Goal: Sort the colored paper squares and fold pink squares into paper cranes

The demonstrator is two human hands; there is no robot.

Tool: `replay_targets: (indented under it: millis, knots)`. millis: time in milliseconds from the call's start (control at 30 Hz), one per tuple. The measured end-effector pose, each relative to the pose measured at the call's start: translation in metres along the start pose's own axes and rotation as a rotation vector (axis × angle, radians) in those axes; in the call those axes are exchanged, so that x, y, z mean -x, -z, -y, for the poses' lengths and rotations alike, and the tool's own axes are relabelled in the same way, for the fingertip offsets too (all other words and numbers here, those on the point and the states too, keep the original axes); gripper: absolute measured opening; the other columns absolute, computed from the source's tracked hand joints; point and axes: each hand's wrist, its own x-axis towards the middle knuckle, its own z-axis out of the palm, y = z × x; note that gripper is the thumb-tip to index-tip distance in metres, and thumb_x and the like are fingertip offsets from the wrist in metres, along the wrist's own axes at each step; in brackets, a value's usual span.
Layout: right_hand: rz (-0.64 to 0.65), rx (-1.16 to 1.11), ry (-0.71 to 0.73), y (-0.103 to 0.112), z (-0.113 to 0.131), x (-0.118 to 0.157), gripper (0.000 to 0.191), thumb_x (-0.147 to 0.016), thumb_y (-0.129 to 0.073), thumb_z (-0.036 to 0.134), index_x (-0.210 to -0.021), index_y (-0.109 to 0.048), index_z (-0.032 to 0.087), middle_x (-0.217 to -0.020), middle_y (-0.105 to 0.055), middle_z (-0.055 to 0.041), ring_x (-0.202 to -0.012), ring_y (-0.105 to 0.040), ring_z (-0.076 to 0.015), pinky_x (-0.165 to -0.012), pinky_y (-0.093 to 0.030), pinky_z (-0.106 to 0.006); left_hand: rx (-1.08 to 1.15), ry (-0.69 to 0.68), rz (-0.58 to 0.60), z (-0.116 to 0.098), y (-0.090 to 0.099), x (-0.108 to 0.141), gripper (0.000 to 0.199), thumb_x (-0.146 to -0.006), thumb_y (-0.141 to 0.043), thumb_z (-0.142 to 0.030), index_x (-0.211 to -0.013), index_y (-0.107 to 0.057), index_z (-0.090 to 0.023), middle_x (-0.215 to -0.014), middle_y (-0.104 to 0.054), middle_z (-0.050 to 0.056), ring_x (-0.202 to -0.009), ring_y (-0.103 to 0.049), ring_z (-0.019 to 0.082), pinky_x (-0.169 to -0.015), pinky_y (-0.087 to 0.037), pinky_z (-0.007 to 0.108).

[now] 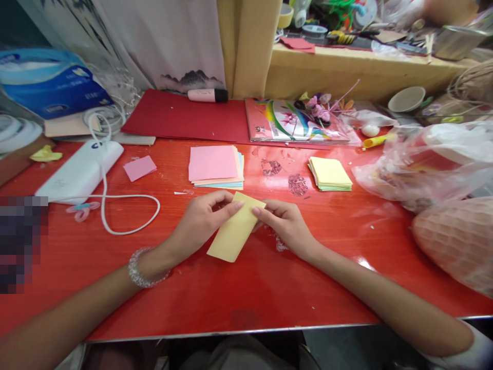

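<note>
Observed yellow paper (234, 234) held tilted in both hands, on the near side of the pink-topped stack (212, 162) and a little to its right. Cannot tell single sheet from folded one, nor any contact of its lower edge with the red table (185, 303). Found left hand (206, 213) nearer than the stack, pinching the upper left edge of the yellow paper, with thumb flat on the upward face and fingers curled behind, partly hidden. Found right hand (285, 218) nearer than the stack and to its right, pinching the upper right corner between thumb and bent fingers; cannot make out fingertips behind the paper. Noted clear bracelet (134, 270) on left wrist, nearer than the stack and left of it. Recorded peach and blue edges under the pink top of the stack. Logged small pink paper (139, 168) lying flat, left of the stack and apart from it; yellow-topped pile (330, 172) well to its right, with green edges low down. Noted beyond the stack: red card (181, 121); and beyond to its right, glossy printed packet (296, 123). Noted farther left of the stack: white device (79, 172) with white cable (131, 233) curling nearer
</note>
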Motion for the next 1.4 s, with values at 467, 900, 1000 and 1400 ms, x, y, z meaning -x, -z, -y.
replay_targets:
  millis: [467, 900, 1000, 1400]
  knots:
    - [-0.027, -0.011, 0.019, -0.002, 0.001, 0.000, 0.027, -0.082, -0.061, 0.041, -0.071, -0.061, 0.017, -0.066, -0.067, 0.0004, -0.061, -0.066, -0.0117, -0.054, -0.051, -0.021, 0.071, 0.060, -0.008, -0.001, 0.000, -0.001, 0.026, -0.080, -0.062, -0.041, -0.072, -0.059, -0.016, -0.067, -0.056, -0.003, -0.058, -0.049, 0.007, -0.050, -0.039, 0.015]
    - [-0.019, -0.006, 0.051, -0.003, 0.006, 0.004, 0.032, -0.090, -0.050, 0.040, -0.071, -0.058, 0.015, -0.053, -0.059, 0.0018, -0.047, -0.057, -0.0080, -0.048, -0.046, -0.019, 0.209, 0.091, 0.006, 0.008, -0.004, -0.001, 0.028, -0.079, -0.063, -0.044, -0.076, -0.059, -0.016, -0.072, -0.057, -0.003, -0.061, -0.051, 0.007, -0.053, -0.042, 0.016]
    - [-0.070, 0.127, 0.074, -0.004, 0.008, 0.008, 0.034, -0.091, -0.048, 0.040, -0.066, -0.053, 0.017, -0.039, -0.041, 0.0077, -0.033, -0.037, -0.0041, -0.038, -0.031, -0.018, 0.212, 0.148, 0.059, 0.009, -0.004, -0.001, 0.030, -0.080, -0.061, -0.045, -0.076, -0.056, -0.016, -0.069, -0.054, -0.004, -0.058, -0.049, 0.006, -0.050, -0.040, 0.016]
    - [0.156, 0.586, 0.114, -0.010, 0.009, 0.011, 0.032, -0.092, -0.042, 0.031, -0.066, -0.051, 0.015, -0.050, -0.030, 0.0060, -0.046, -0.027, -0.0050, -0.045, -0.020, -0.021, -0.270, -0.140, 0.189, 0.002, 0.001, -0.001, 0.023, -0.088, -0.052, -0.039, -0.081, -0.060, -0.018, -0.081, -0.062, -0.003, -0.076, -0.056, 0.011, -0.068, -0.041, 0.022]
